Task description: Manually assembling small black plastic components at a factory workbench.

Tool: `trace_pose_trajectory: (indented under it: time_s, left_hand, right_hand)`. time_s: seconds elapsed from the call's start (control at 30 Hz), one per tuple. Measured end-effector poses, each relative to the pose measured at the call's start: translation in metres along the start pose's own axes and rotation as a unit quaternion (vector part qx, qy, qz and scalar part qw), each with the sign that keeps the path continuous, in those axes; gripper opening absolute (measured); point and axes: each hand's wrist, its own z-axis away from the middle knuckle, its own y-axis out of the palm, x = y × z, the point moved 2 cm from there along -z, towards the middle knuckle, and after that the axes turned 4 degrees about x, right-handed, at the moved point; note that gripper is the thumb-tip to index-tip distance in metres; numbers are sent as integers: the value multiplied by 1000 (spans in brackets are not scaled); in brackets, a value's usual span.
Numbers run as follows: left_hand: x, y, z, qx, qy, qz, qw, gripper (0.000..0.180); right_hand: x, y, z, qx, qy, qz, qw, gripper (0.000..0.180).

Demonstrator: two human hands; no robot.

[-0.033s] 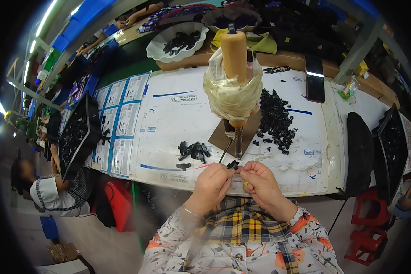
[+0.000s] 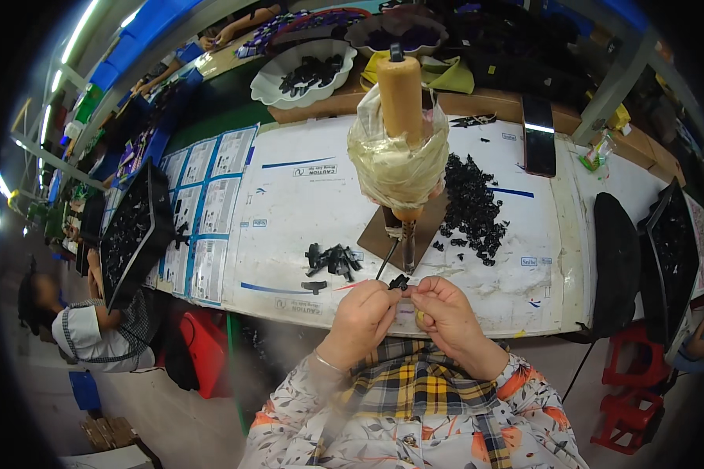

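Note:
Near the front edge of the table, my left hand [image 2: 360, 316] and my right hand [image 2: 451, 319] meet, fingers pinched together. A small black plastic part [image 2: 400, 281] sits between their fingertips, and both hands hold it. Just beyond it stands an upright tool with a wooden handle [image 2: 401, 102], its middle wrapped in pale plastic. The tool's metal tip [image 2: 409, 246] points down at a brown plate [image 2: 377, 238]. To the left lies a small group of black plastic pieces [image 2: 335, 262]; a larger heap of small black parts [image 2: 473, 211] spreads to the right.
A white scalloped bowl [image 2: 270, 84] of black pieces stands at the back left. Black trays [image 2: 161, 227] of parts flank the table. A phone [image 2: 538, 137] and snips [image 2: 474, 120] lie at the back right. Another person [image 2: 102, 336] sits at left, beside a red stool [image 2: 203, 352].

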Motion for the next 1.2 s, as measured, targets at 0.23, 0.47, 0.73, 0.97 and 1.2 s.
trace_pose_trajectory:
  time_s: [0.23,0.47,0.73,0.97,1.2]
  left_hand:
    - [-1,-2,-12,-8,18,-25,999,22]
    - [-5,-4,-17,-5,18,-16,1000,17]
    - [-8,-5,-17,-4,25,-23,999,19]
    - [-8,-5,-16,-2,22,-27,999,20]
    - [-7,-5,-14,-5,25,-29,999,20]
  right_hand:
    - [4,-1,-6,24,-21,-36,999,7]
    - [8,1,-7,27,-36,-33,998,13]
    - [8,0,-7,39,-43,-27,998,12]
    - [10,-1,-7,35,-45,-28,998,16]
    - [10,-1,-7,32,-45,-19,998,16]
